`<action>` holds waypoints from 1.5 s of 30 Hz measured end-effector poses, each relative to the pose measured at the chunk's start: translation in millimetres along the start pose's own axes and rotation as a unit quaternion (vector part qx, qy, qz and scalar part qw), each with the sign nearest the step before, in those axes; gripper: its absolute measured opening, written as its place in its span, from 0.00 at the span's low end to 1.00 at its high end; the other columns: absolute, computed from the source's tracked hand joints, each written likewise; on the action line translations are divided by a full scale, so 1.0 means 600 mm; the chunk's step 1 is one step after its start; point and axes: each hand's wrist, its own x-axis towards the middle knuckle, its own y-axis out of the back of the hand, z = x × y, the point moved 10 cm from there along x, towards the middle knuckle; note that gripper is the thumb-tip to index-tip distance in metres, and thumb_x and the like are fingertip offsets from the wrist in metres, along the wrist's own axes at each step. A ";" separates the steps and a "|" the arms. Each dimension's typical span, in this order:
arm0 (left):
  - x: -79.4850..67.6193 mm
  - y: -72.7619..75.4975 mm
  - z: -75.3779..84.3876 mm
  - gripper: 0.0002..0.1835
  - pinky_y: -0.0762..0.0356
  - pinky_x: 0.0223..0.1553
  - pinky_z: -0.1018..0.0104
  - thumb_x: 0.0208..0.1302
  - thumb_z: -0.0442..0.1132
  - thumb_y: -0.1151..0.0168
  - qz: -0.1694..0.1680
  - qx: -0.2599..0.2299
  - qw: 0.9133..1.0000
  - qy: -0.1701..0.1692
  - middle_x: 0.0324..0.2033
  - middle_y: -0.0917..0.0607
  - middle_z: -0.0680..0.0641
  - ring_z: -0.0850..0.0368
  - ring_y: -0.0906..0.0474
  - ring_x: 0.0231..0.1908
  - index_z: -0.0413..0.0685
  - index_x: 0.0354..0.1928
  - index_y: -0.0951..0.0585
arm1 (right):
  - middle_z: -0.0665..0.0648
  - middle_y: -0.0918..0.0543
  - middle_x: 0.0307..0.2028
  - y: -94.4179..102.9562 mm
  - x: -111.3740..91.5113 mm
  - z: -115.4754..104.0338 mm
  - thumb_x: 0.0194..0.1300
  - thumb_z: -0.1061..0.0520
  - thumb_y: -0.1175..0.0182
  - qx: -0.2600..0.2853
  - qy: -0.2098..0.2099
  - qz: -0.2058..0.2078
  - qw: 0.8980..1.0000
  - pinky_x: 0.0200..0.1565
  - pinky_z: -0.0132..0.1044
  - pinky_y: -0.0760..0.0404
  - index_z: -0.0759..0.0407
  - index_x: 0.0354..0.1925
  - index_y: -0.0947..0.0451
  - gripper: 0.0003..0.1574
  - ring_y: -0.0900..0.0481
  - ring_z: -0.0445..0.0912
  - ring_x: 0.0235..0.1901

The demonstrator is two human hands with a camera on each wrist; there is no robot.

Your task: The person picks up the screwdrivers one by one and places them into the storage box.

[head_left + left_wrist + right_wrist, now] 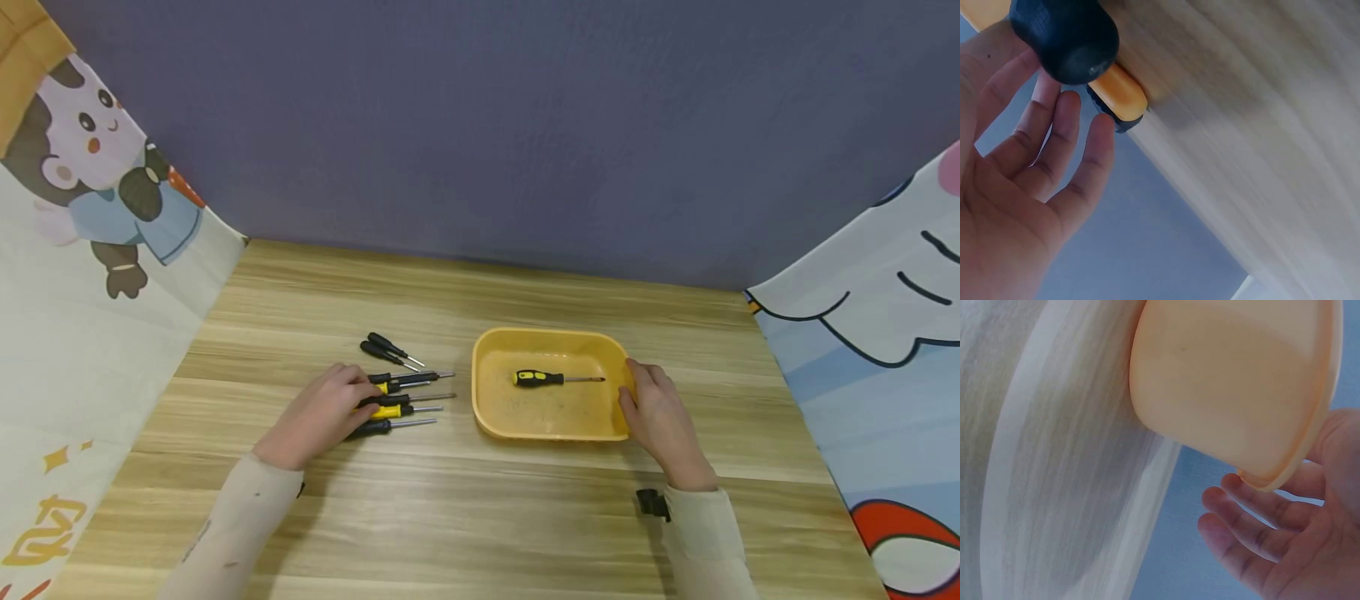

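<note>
My left hand (324, 410) reaches over a row of several screwdrivers left of the bin. Its thumb and index finger pinch the handle of a black screwdriver (393, 400) in the row. In the left wrist view that black handle (1069, 40) looms close, with a yellow-and-black screwdriver handle (1119, 94) behind it; the thumb is hidden there. My right hand (666, 417) grips the right end of a yellow plastic bin (551, 436), thumb over the rim and fingers outside. Inside the bin lies one black-and-yellow screwdriver (538, 379), shaft pointing right.
Two small black screwdrivers (384, 350) lie slanted behind the row. All of it sits on a wood-grain table (480, 517). A dark blue-grey panel (480, 142) rises at the back, and printed cartoon sheets (97, 317) flank the table.
</note>
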 end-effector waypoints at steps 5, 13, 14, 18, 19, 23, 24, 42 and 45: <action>0.010 -0.002 0.005 0.08 0.22 0.38 0.58 0.58 0.37 0.25 -0.006 0.014 1.000 -0.002 0.33 0.18 0.48 0.51 0.24 0.36 0.42 0.37 0.12 | 0.76 0.25 0.51 -0.001 -0.002 0.002 0.69 0.66 0.42 0.004 -0.004 -0.002 1.000 0.51 0.63 0.25 0.79 0.63 0.33 0.28 0.25 0.69 0.50; 0.028 -0.020 0.016 0.08 0.20 0.37 0.54 0.56 0.42 0.24 -0.069 0.067 0.995 -0.003 0.33 0.17 0.47 0.49 0.23 0.35 0.46 0.34 0.12 | 0.76 0.25 0.52 -0.001 -0.002 0.005 0.69 0.65 0.42 0.006 -0.011 -0.004 1.000 0.51 0.63 0.25 0.79 0.63 0.33 0.28 0.25 0.69 0.50; 0.028 -0.021 0.018 0.08 0.20 0.37 0.53 0.56 0.42 0.24 -0.071 0.067 0.995 -0.004 0.33 0.17 0.47 0.49 0.23 0.34 0.47 0.33 0.12 | 0.77 0.25 0.52 -0.001 -0.001 0.004 0.69 0.66 0.42 0.005 -0.010 -0.004 1.000 0.51 0.63 0.25 0.79 0.63 0.33 0.28 0.25 0.69 0.50; 0.028 -0.020 0.022 0.08 0.19 0.39 0.53 0.57 0.41 0.24 -0.067 0.061 0.996 -0.007 0.34 0.17 0.47 0.49 0.23 0.36 0.46 0.36 0.12 | 0.77 0.25 0.51 -0.001 0.001 0.002 0.69 0.66 0.42 0.004 -0.004 -0.003 1.000 0.51 0.63 0.25 0.79 0.63 0.33 0.28 0.25 0.69 0.49; 0.028 -0.018 0.023 0.08 0.19 0.40 0.53 0.57 0.41 0.24 -0.063 0.057 0.996 -0.008 0.35 0.17 0.47 0.49 0.23 0.37 0.46 0.37 0.12 | 0.77 0.25 0.51 -0.001 0.001 0.001 0.69 0.66 0.42 0.005 -0.003 -0.002 1.000 0.51 0.63 0.25 0.79 0.63 0.33 0.28 0.25 0.69 0.49; 0.030 -0.007 0.029 0.11 0.19 0.43 0.52 0.58 0.41 0.24 -0.037 0.040 0.998 -0.015 0.37 0.16 0.46 0.49 0.23 0.39 0.45 0.41 0.12 | 0.77 0.25 0.50 0.000 0.002 0.000 0.69 0.66 0.42 0.005 -0.002 0.000 1.000 0.51 0.63 0.25 0.79 0.62 0.32 0.27 0.25 0.69 0.49; 0.030 -0.004 0.030 0.12 0.19 0.43 0.52 0.58 0.41 0.24 -0.030 0.035 0.999 -0.018 0.37 0.16 0.46 0.49 0.23 0.39 0.45 0.41 0.12 | 0.77 0.25 0.50 0.000 0.002 0.000 0.69 0.66 0.42 0.005 -0.002 -0.001 1.000 0.51 0.63 0.25 0.79 0.62 0.33 0.27 0.25 0.69 0.49; 0.043 0.059 0.044 0.13 0.23 0.38 0.59 0.57 0.39 0.24 0.046 -0.005 0.998 -0.037 0.36 0.17 0.48 0.52 0.25 0.37 0.41 0.42 0.11 | 0.77 0.26 0.52 -0.001 0.001 0.001 0.69 0.66 0.42 0.007 -0.010 -0.011 1.000 0.51 0.64 0.25 0.79 0.63 0.33 0.28 0.26 0.70 0.50; 0.046 0.069 0.046 0.13 0.23 0.39 0.57 0.57 0.40 0.23 0.051 0.000 0.998 -0.036 0.36 0.18 0.48 0.50 0.24 0.38 0.42 0.42 0.11 | 0.77 0.26 0.52 -0.001 0.002 0.001 0.69 0.66 0.42 0.007 -0.013 -0.014 1.000 0.52 0.64 0.25 0.79 0.63 0.33 0.28 0.26 0.70 0.50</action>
